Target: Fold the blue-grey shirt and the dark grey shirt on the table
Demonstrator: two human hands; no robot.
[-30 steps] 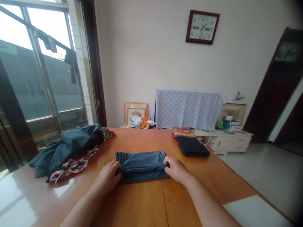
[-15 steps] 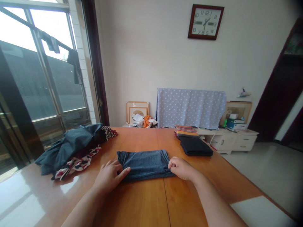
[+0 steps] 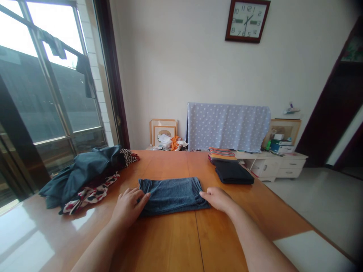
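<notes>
A blue-grey, soft-looking fabric garment folded into a flat rectangle point(image 3: 172, 196) lies on the glossy orange-brown wooden worktop point(image 3: 159, 245), straight in front of the person and across a dark seam in the wood. Its long axis runs from left to right, with the right end angled slightly away from the person; the short ends point toward the two hands. The layers along the near edge and at the right end sit a little uneven.

The left hand point(image 3: 129, 204) rests at the left end, its fingers loosely bent and the thumb held apart from them, the thumb tip over the fabric. The right hand point(image 3: 218, 198) is at the right end, fingers curled in together and the thumb reaching the edge; whether they pinch the cloth cannot be told.

Beyond the right hand lies a black folded cloth point(image 3: 234, 173), with a multicoloured striped folded cloth point(image 3: 222, 154) just behind it. A loose heap of dark teal fabric point(image 3: 87, 166) lies to the left.
</notes>
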